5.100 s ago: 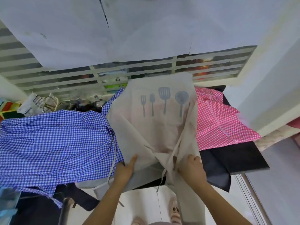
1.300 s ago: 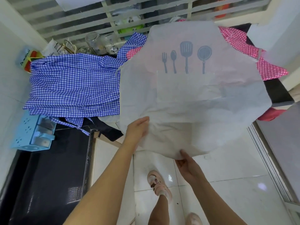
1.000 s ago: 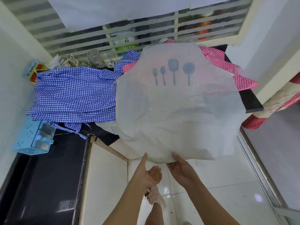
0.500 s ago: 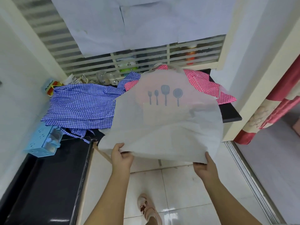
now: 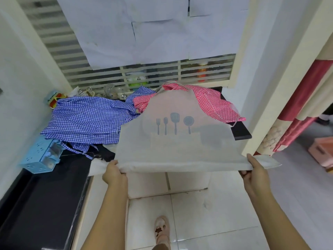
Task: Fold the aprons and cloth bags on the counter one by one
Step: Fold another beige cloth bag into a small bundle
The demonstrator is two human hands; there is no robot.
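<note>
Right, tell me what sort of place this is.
Probably a small home kitchen: a black counter, drinking glasses by the louvred window, and an apron printed with cooking utensils.

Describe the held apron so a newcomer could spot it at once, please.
Find the black counter below the slatted window. Over the pink gingham cloth, right of the blue gingham cloth, stretches the beige apron, its near hem gripped by the left hand and right hand. Only it is plain, printed with four grey utensils.
</note>
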